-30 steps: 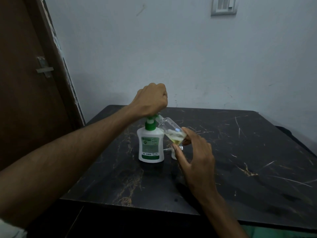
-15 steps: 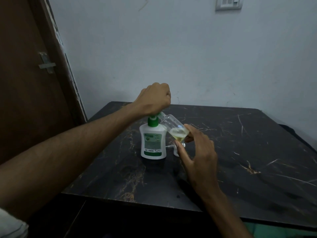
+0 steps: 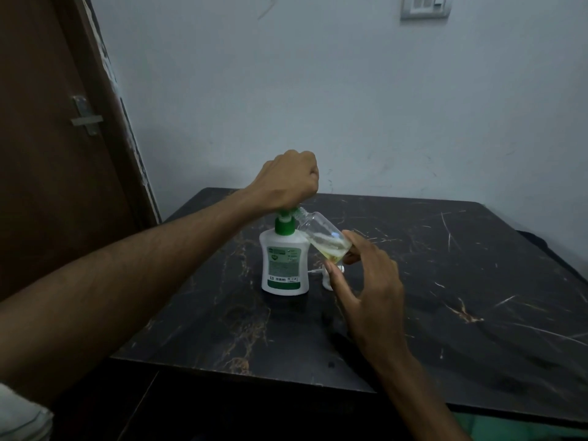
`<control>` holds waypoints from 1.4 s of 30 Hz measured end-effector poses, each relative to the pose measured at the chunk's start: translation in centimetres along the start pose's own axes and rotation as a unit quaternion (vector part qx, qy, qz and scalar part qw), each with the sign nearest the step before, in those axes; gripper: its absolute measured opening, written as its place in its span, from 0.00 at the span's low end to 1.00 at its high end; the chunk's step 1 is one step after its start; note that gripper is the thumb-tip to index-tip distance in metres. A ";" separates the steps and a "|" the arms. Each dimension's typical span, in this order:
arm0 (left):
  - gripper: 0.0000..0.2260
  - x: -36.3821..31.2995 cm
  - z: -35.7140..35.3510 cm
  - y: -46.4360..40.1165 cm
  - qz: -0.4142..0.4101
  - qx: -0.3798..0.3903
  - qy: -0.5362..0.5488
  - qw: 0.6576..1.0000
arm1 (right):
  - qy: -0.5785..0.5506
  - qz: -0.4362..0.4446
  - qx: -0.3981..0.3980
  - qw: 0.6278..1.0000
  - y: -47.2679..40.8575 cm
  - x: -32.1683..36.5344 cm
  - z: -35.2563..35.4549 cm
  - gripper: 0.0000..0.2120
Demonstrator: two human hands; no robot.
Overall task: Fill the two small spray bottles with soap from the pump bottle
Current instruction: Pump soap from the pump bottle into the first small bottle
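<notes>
Left hand (image 3: 286,179) curled into a fist, pressing down on the green pump (image 3: 284,222) of the soap bottle (image 3: 284,265). Fingers hidden under the fist, so cannot tell if wrapped around the pump head or just pushing on it.

Soap bottle white with a green label, standing upright on the dark table (image 3: 445,281), near the middle.

Right hand (image 3: 372,294) pinching 1 small clear bottle (image 3: 324,238) by its bottom end, between thumb and fingers. Bottle tilted, open neck up against the pump spout. A little yellow-green soap pooled inside at the low end, next to the fingers.

Something small and white (image 3: 327,278) on the table just right of the soap bottle, mostly hidden behind the right hand. Cannot tell what it is.

Table black with thin gold and white streaks. Pale wall (image 3: 318,90) behind. Brown door (image 3: 47,154) at the left with a metal latch (image 3: 86,117). Switch plate (image 3: 424,6) high on the wall at the right.
</notes>
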State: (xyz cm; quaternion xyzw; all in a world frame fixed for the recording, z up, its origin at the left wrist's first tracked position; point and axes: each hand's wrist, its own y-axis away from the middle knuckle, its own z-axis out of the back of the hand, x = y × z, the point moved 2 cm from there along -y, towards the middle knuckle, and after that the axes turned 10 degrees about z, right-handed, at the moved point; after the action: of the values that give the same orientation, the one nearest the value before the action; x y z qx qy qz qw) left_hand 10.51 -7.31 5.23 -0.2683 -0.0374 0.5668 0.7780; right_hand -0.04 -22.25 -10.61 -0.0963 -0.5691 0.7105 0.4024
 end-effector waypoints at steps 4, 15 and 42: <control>0.18 0.3 -0.4 -0.2 -0.001 0.003 0.007 1.000 | 0.001 0.003 0.002 1.000 0.0 -0.1 -0.1 0.25; 0.17 0.6 -0.8 -0.6 -0.005 -0.008 -0.001 1.000 | -0.011 -0.005 0.012 1.000 0.1 -0.2 -0.1 0.25; 0.17 0.5 -0.3 -0.9 0.006 -0.016 -0.005 1.000 | -0.009 -0.005 0.006 1.000 0.2 -0.2 0.0 0.25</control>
State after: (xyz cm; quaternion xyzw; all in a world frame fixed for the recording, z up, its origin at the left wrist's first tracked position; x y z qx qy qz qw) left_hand 11.58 -7.18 5.26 -0.2782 -0.0490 0.5722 0.7700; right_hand 0.03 -22.43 -10.81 -0.0842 -0.5691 0.7127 0.4014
